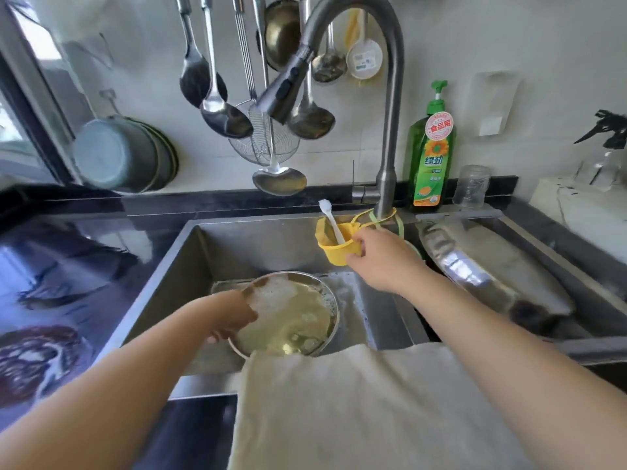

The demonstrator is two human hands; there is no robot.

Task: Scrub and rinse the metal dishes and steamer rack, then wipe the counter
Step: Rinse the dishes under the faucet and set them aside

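A round metal dish with soapy, yellowish water and foam tilts inside the steel sink. My left hand grips its left rim. My right hand reaches to the yellow hanging basket below the faucet, fingers at the basket's right edge; whether they grip it is unclear. A white brush stands in the basket. A large metal tray leans in the sink's right section. A beige cloth hangs over the sink's front edge.
The tall faucet arches over the sink with its spray head pulled left. Green dish soap and a glass jar stand behind the sink. Ladles and a strainer hang on the wall. Dark counter lies left.
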